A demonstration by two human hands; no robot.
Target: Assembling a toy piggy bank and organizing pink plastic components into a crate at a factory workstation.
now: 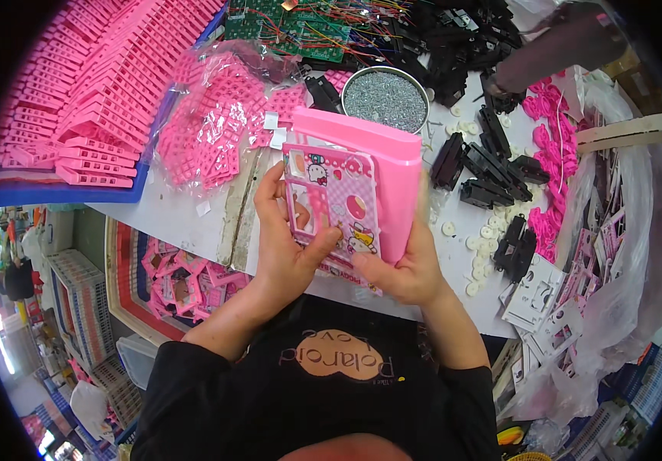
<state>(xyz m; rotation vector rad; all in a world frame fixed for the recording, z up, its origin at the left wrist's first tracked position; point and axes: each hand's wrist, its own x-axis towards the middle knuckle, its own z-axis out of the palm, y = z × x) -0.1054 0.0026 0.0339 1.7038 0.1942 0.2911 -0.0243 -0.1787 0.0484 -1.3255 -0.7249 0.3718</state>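
My left hand [286,250] is closed on a flat pink panel [340,184] printed with cartoon figures and with a rectangular cut-out on its left side. Its thumb presses on the panel's face, and fingers show through the opening. Behind the panel, a larger plain pink plastic casing [401,188] sits upright in my right hand [415,269]. That hand's thumb lies near the panel's lower right edge, while its other fingers are hidden behind the casing. Panel and casing overlap; I cannot tell whether they are joined.
A round tin of small screws [384,96] stands beyond the casing. Black plastic mechanisms [492,169] and white discs [478,253] lie to the right. A bag of pink grids [208,127] and a blue tray [127,188] of pink casings are left. A dark power screwdriver [561,50] hangs upper right.
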